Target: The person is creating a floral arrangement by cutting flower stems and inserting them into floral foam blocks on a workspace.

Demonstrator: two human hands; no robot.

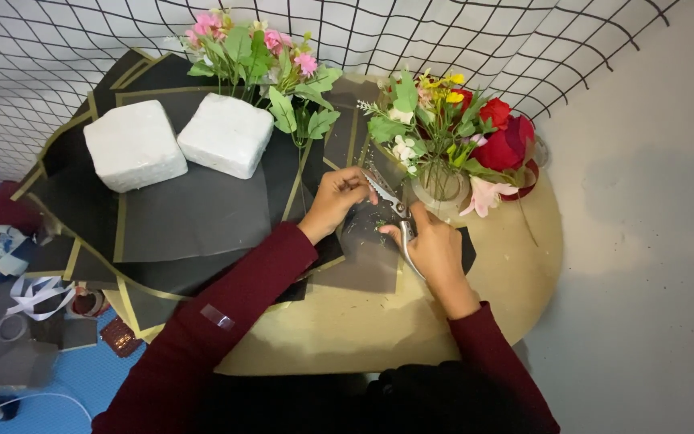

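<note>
My right hand (435,249) grips metal shears (391,205), blades pointing up-left toward my left hand (335,197). My left hand pinches something small and thin beside the blade tips; it is too small to tell what. Both hands work over black wrapping sheets with gold edges (202,217) on a round tan table (508,273). Just beyond the shears stands a clear vase of mixed flowers (435,133) with red roses (508,137). Small green clippings lie on the sheet between my hands.
Two white foam blocks (134,145) (226,133) rest on the black sheets at the left. Pink flowers with green leaves (259,56) lie behind them. A wire grid (443,32) runs along the back. Ribbon and tape rolls (26,297) sit on the blue surface at lower left.
</note>
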